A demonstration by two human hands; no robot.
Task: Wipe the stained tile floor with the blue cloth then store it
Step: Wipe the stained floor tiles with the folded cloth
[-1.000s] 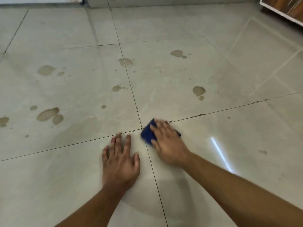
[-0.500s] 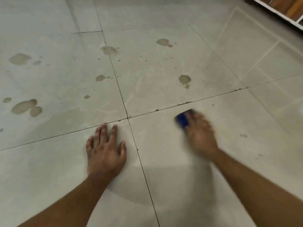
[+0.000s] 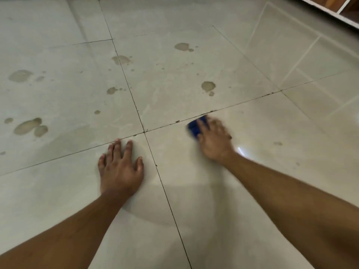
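Your left hand [image 3: 120, 167] lies flat on the pale grey tile floor [image 3: 194, 191], left of centre in the frame, palm down, fingers spread and pointing up-frame, holding nothing. Its fingertips reach almost to the dark grout line [image 3: 77, 152] running across the frame; the thumb sits just left of the grout line that runs down-frame. The left forearm comes in from the lower left corner, straight.

Your right hand [image 3: 214, 138] is right of centre, palm down, pressed on the small blue folded cloth [image 3: 195, 127]. The hand is motion-blurred; fingers lie over the cloth, and only the cloth's left part shows past them. Whether the fingers curl around the cloth or merely press on it, you cannot tell. The cloth sits on the floor just below the crosswise grout line, right of the four-tile junction. The right forearm enters from the lower right edge, angled up-left.

Brownish stains [image 3: 29, 126] dot the tiles in the upper left and upper centre of the frame, well apart from the cloth. One blotch [image 3: 208, 86] lies above the cloth. A bright glare spot [image 3: 240, 150] sits just right of your right wrist.
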